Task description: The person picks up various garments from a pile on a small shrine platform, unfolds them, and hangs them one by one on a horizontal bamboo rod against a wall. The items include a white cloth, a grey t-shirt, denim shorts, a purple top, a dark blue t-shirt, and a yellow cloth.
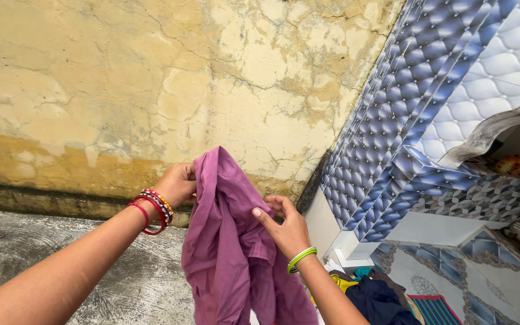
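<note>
The left hand (pixel 179 183) is closed around the top edge of a purple cloth (pixel 230 241), gripping it at its highest point, left of centre in the scene. The right hand (pixel 287 229) pinches a fold of the same cloth lower down and to the right, thumb laid over the fabric and fingers curled behind it. The cloth hangs between and below both hands, crumpled, its lower part running out of view at the near edge. Red and beaded bangles (pixel 154 210) sit on the left wrist, a green bangle (pixel 301 259) on the right. Near right, below the right forearm, lies a heap of clothes (pixel 380 298): dark blue, a bit of yellow and teal, and a striped piece. Far right, a niche under a grey slab holds small red and yellow packs (pixel 507 164), too blurred to tell their shape surely. The floor (pixel 121 277) on the left is rough grey concrete. The far wall (pixel 151 78) is cracked, flaking yellow plaster, stained darker low down. The right wall (pixel 428 78) is faced with blue and white quilted-pattern tiles.
</note>
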